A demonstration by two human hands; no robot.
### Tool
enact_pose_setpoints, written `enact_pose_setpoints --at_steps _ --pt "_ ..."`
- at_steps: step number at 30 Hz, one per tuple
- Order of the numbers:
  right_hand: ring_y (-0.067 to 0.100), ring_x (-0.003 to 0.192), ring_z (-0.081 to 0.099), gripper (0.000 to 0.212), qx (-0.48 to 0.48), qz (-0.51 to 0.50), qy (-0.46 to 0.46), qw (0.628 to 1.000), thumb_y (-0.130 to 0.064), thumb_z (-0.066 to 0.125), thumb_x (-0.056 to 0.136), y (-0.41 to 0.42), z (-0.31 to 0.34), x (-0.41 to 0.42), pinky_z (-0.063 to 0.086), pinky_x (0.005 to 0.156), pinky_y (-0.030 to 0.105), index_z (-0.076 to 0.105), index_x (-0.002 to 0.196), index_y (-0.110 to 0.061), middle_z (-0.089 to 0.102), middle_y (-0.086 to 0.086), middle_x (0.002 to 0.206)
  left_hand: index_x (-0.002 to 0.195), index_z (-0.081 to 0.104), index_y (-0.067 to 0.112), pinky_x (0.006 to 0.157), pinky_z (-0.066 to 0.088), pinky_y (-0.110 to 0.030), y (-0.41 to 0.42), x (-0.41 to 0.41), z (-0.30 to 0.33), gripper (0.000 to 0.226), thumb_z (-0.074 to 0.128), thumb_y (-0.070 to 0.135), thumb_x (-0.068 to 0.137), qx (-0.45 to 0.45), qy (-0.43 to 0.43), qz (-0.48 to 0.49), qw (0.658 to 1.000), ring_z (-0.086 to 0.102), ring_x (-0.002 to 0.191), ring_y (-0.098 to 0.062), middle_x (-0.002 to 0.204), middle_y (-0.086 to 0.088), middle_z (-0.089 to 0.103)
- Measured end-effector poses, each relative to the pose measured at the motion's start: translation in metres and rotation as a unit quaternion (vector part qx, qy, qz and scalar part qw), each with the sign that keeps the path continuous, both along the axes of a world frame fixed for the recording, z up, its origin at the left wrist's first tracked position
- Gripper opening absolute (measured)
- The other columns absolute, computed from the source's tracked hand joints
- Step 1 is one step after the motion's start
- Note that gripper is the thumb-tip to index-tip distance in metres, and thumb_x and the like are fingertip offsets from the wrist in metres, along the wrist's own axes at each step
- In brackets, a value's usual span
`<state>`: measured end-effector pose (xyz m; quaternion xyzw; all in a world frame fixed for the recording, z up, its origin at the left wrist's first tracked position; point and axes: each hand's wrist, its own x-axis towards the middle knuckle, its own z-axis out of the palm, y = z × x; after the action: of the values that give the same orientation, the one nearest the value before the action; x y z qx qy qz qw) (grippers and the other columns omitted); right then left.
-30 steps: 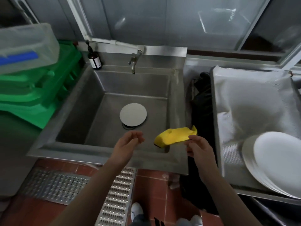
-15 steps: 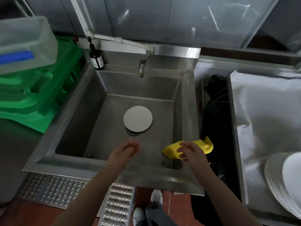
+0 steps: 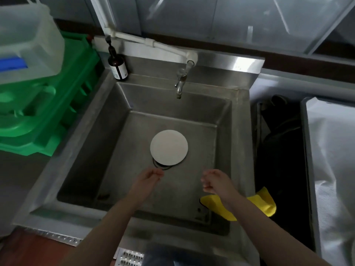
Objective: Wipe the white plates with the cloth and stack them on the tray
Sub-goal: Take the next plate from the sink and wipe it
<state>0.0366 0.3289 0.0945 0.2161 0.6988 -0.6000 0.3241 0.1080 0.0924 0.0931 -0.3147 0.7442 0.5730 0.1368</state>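
1. Plate point(image 3: 168, 147), white and round, lies flat on the sink point(image 3: 107, 120) floor, right over the drain!
2. Left hand point(image 3: 148, 177) hovers just short of it, fingers loosely curled, holding nothing.
3. Right hand point(image 3: 217, 182) hangs beside it, loosely curled too, empty.
4. Yellow cloth point(image 3: 263, 203) sits draped on the sink's right rim, under that forearm.
5. Brushed steel basin, tap point(image 3: 179, 87) above, brown bottle point(image 3: 117, 66) at the back corner, green crates point(image 3: 48, 112) stacked left.
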Motion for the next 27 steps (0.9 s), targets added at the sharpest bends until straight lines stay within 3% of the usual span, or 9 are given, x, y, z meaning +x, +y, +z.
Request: enact_pose_setpoints --at_steps 5,9,13,15,18,20,23,25,27 --pt "0.02 0.075 0.058 0.01 0.005 -0.02 -0.067 0.998 -0.008 0.05 0.098 -0.028 -0.044 -0.034 0.055 0.068 0.03 0.059 0.102 -0.008 0.062 0.013 0.09 0.096 0.067 0.025 0.088 0.047 -0.033 -0.034 -0.042 -0.041 0.021 0.052 0.01 0.094 -0.03 -0.056 -0.057 0.996 0.059 0.091 -0.017 0.099 0.007 0.067" --pt "0.023 0.088 0.06 0.009 0.04 -0.011 -0.092 0.995 -0.01 0.05 0.099 -0.05 -0.091 -0.063 0.053 0.069 0.028 0.058 0.102 -0.007 0.062 0.014 0.098 0.11 0.06 0.018 0.09 0.049 -0.034 -0.058 -0.075 -0.072 0.017 0.053 0.012 0.096 -0.043 -0.094 -0.067 0.992 0.061 0.108 -0.025 0.116 -0.008 0.066" --pt "0.026 0.084 0.059 0.018 0.112 0.018 -0.074 0.991 -0.009 0.049 0.095 -0.072 -0.128 -0.092 0.051 0.078 0.037 0.061 0.082 -0.008 0.064 0.016 0.091 0.102 0.059 0.017 0.074 0.042 -0.029 -0.074 -0.103 -0.099 0.01 0.051 0.014 0.098 -0.043 -0.125 -0.074 0.988 0.055 0.088 -0.018 0.1 -0.008 0.064" --pt "0.026 0.084 0.058 0.019 0.143 0.053 -0.021 0.988 -0.012 0.05 0.096 -0.078 -0.132 -0.098 0.047 0.079 0.035 0.064 0.084 -0.007 0.064 0.016 0.091 0.111 0.064 0.008 0.074 0.042 -0.03 -0.08 -0.111 -0.111 0.021 0.053 0.02 0.097 -0.032 -0.142 -0.077 0.986 0.056 0.09 -0.02 0.114 -0.014 0.067" --pt "0.025 0.097 0.06 0.014 0.182 0.098 0.053 0.977 -0.014 0.055 0.095 -0.088 -0.145 -0.109 0.049 0.09 0.039 0.062 0.107 -0.011 0.065 0.012 0.108 0.137 0.054 0.002 0.093 0.041 -0.029 -0.086 -0.129 -0.133 0.043 0.052 0.018 0.097 -0.023 -0.149 -0.07 0.986 0.054 0.123 -0.026 0.139 -0.011 0.055" --pt "0.023 0.103 0.057 0.033 0.186 0.112 0.051 0.975 -0.012 0.056 0.094 -0.096 -0.149 -0.116 0.047 0.093 0.036 0.053 0.127 -0.005 0.06 0.008 0.115 0.143 0.046 0.0 0.099 0.037 -0.026 -0.085 -0.142 -0.139 0.05 0.053 0.014 0.095 -0.015 -0.142 -0.052 0.988 0.049 0.13 -0.027 0.142 -0.009 0.049" --pt "0.026 0.121 0.051 0.057 0.182 0.112 0.015 0.977 -0.019 0.06 0.094 -0.105 -0.163 -0.127 0.041 0.097 0.032 0.037 0.144 -0.004 0.052 0.012 0.133 0.139 0.048 0.0 0.1 0.042 -0.028 -0.088 -0.155 -0.156 0.058 0.057 0.02 0.085 0.005 -0.14 -0.025 0.99 0.052 0.124 -0.023 0.138 -0.005 0.052" --pt "0.025 0.123 0.048 0.055 0.189 0.118 0.005 0.975 -0.023 0.058 0.094 -0.107 -0.175 -0.133 0.038 0.1 0.033 0.038 0.143 -0.008 0.049 0.01 0.135 0.134 0.052 0.002 0.099 0.046 -0.031 -0.096 -0.157 -0.187 0.069 0.056 0.032 0.071 0.001 -0.134 -0.015 0.991 0.056 0.12 -0.023 0.137 -0.006 0.056" --pt "0.018 0.109 0.047 0.031 0.188 0.118 -0.001 0.975 -0.022 0.052 0.094 -0.109 -0.184 -0.138 0.036 0.088 0.027 0.046 0.124 -0.016 0.049 0.003 0.117 0.134 0.053 0.004 0.096 0.049 -0.033 -0.101 -0.158 -0.204 0.08 0.052 0.036 0.061 0.014 -0.14 -0.008 0.99 0.059 0.117 -0.027 0.133 -0.012 0.061"
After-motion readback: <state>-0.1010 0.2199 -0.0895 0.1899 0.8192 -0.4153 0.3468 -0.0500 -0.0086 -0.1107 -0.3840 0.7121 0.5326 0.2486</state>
